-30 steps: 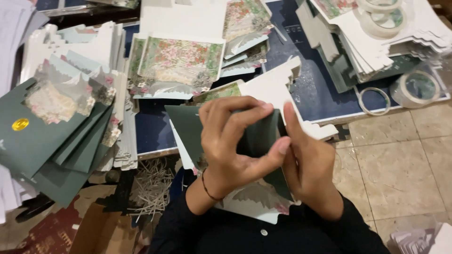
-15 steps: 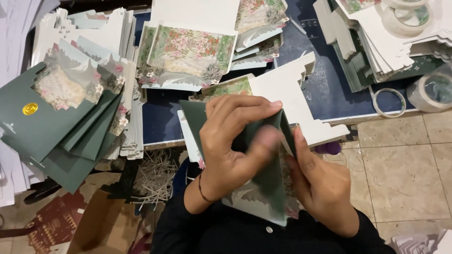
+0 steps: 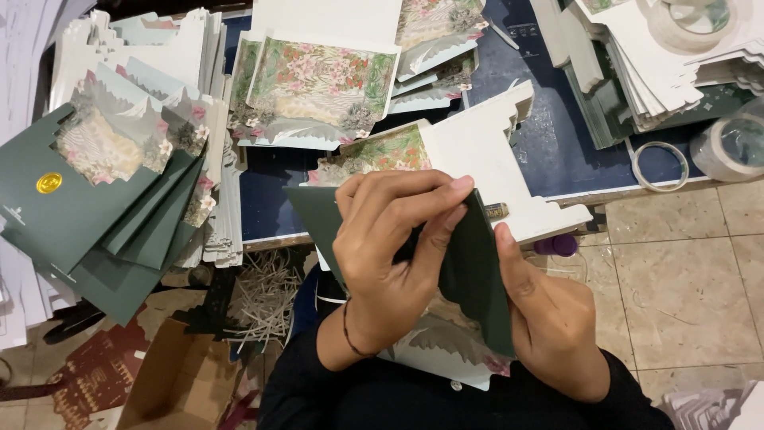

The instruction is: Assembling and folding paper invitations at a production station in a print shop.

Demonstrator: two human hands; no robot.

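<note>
At the left edge of the bench a fan of dark green folded cards (image 3: pixel 87 231) hangs over the side, each with a floral panel on its front and one showing a gold round seal; I judge these to be the finished ones. Just behind them, toward the far left corner, stands a thick stack of white die-cut blanks (image 3: pixel 135 48). In the middle of the bench lie loose floral printed panels (image 3: pixel 318 87), overlapping, apparently not yet mounted.

Over my lap, just off the near edge of the bench, I hold the dark green card (image 3: pixel 469 271). My left hand (image 3: pixel 390 263) is clenched on its upper fold, fingers (image 3: pixel 414 195) curled over the top and thumb pressing from my side. My right hand (image 3: pixel 549 318) grasps the card's right edge, thumb laid flat along it. A floral, scalloped piece shows below the green, between my wrists; whether it is already stuck in, I cannot tell. A white stepped blank (image 3: pixel 493 167) lies on the bench just behind the card.

Toward the right edge of the bench are more white blanks (image 3: pixel 637 64) stacked high, with clear tape rolls (image 3: pixel 728 147) beside them. Judging by the piles, a fair batch is done, and many panels and blanks remain.
</note>
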